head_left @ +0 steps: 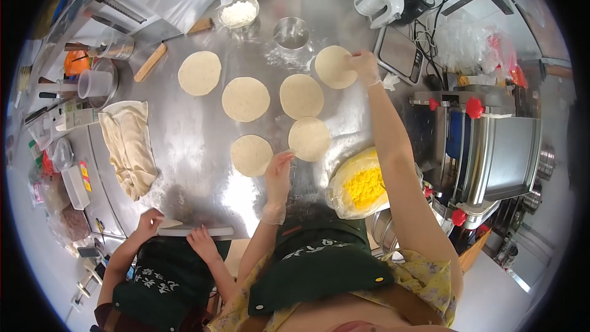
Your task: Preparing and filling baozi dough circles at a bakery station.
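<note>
Several flat, pale dough rounds lie apart or nearly touching on the steel table. My right hand, in a clear glove, reaches to the far right dough round, with its closed fingers on the round's right edge. Nearer me is my left hand, also gloved. Its loosely bent fingers are between the near left dough round and the near right dough round, and I see nothing held in them. Farther off lie the middle left round, the middle right round and the far left round.
By my right forearm sits a bag of yellow crumbly filling. A metal ring, a bowl of white flour and a scale stand at the back. At left, a co-worker's hands hold a white rolling pin near folded cloth.
</note>
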The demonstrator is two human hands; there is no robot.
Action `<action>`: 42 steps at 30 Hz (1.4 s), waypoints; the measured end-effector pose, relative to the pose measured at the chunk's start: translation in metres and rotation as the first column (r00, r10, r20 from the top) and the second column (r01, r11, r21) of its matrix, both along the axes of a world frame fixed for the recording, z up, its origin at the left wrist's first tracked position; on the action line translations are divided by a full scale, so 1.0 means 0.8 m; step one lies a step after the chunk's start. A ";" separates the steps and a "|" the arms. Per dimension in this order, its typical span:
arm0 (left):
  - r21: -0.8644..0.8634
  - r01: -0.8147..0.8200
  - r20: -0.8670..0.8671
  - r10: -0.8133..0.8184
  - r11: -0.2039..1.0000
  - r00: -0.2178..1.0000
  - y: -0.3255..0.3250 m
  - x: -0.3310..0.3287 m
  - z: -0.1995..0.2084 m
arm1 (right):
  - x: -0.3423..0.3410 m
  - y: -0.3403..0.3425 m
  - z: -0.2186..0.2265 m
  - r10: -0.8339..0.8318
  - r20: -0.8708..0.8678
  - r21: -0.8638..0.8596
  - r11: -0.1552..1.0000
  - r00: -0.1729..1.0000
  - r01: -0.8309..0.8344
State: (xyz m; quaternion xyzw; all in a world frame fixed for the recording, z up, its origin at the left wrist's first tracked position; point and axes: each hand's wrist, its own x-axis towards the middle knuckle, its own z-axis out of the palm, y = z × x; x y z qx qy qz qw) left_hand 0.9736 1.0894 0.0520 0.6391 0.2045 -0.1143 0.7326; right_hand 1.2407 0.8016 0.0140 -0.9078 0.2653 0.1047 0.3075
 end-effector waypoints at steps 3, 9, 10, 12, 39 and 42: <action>-0.048 -0.032 0.003 0.032 0.998 0.999 0.001 0.000 -0.003 | 0.006 -0.015 -0.012 0.029 0.071 -0.023 0.999 0.997 -0.028; -0.044 -0.051 -0.084 0.047 0.998 0.995 0.006 0.007 0.000 | -0.036 0.038 0.010 0.135 0.408 -0.017 0.990 0.903 -0.140; -0.097 -0.067 -0.072 0.060 0.993 0.996 0.005 0.012 -0.003 | -0.050 0.058 0.033 0.135 0.414 -0.016 0.990 0.900 -0.141; -0.141 -0.099 -0.061 0.091 0.985 0.994 0.003 0.026 -0.005 | -0.083 0.107 0.081 0.173 0.486 0.005 0.980 0.857 -0.200; -0.981 -0.012 -0.016 -0.016 0.195 1.000 -0.064 -0.066 0.106 | -0.548 -0.080 0.106 -0.150 0.122 -0.005 0.988 0.981 0.151; -0.939 -0.141 -0.153 -0.013 0.315 0.988 -0.079 -0.086 0.079 | -0.512 -0.048 0.126 -0.273 -0.040 0.407 0.874 0.961 0.266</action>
